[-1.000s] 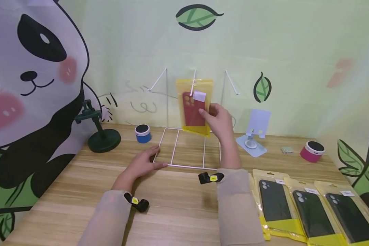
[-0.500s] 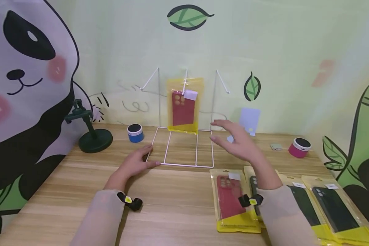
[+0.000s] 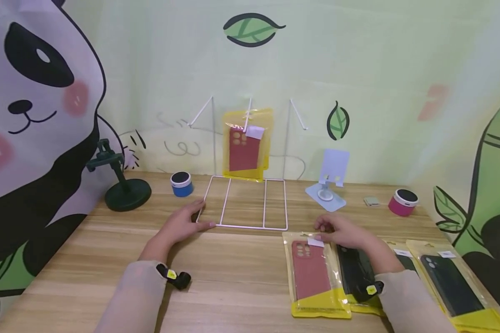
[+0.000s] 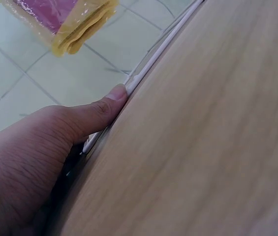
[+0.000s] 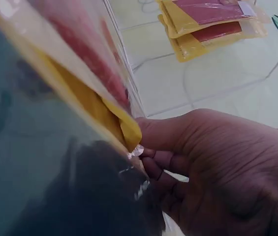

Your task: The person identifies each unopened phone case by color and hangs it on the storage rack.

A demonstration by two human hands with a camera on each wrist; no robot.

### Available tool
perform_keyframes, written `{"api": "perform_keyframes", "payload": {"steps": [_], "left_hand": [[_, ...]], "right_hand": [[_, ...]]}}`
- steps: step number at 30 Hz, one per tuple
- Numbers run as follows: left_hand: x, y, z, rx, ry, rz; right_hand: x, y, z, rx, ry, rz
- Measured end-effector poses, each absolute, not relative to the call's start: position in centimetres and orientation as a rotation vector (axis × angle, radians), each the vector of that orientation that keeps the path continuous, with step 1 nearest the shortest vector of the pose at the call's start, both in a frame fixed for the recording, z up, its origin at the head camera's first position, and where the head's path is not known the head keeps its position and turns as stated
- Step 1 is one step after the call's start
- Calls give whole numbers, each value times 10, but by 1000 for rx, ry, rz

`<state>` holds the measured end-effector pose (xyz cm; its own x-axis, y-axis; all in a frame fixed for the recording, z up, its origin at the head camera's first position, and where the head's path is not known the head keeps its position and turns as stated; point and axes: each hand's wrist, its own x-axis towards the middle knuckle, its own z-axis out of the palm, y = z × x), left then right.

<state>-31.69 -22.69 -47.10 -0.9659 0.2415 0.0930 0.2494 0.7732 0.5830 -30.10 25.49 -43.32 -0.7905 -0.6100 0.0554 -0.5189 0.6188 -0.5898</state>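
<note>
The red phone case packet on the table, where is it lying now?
In the head view, the red phone case packet lies flat on the table, right of centre, in front of the white wire rack, with the right hand at its top edge.

light: bright, even | shadows: soft | wrist views: close, blurred

It looks like a small phone-accessory shop display set up on a wooden table (image 3: 241, 277). Packaged phone cases (image 3: 314, 273) lie in a row, another pack (image 3: 245, 145) hangs on a white wire rack (image 3: 250, 203), a phone stand (image 3: 331, 178) sits near, and a panda backdrop (image 3: 33, 115) hangs behind.
</note>
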Motion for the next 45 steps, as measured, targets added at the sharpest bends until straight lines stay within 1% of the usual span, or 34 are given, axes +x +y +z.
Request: {"api": "perform_keyframes", "payload": {"steps": [8,11,16,22,30,39,45], "left_hand": [[-315,-228,-470,-403,-2958,-949],[-315,-227,-471,-401,-2966,-953],[-315,-226,-470,-393,-2961,-962],[-316,-228,-472,-403,-2950,-961],[-316,-228,-476,-394,-2961,-961],[-315,-225,-471,-391,-2960,-947],[-315,-225,-471,-389,-2949,-943]], "right_hand": [[-299,252,-436,-972,2712,-866],[-299,253,-439,-933,2696,-977],[-302,254,-443,-795,2636,-1247],[-301,253,-442,-784,2585,-1309],[-295,251,-438,-711,2343,-1472],[-294,248,-428,-670,2221,-1771],[-292,241,-420,-591,2113,-2003]]}}
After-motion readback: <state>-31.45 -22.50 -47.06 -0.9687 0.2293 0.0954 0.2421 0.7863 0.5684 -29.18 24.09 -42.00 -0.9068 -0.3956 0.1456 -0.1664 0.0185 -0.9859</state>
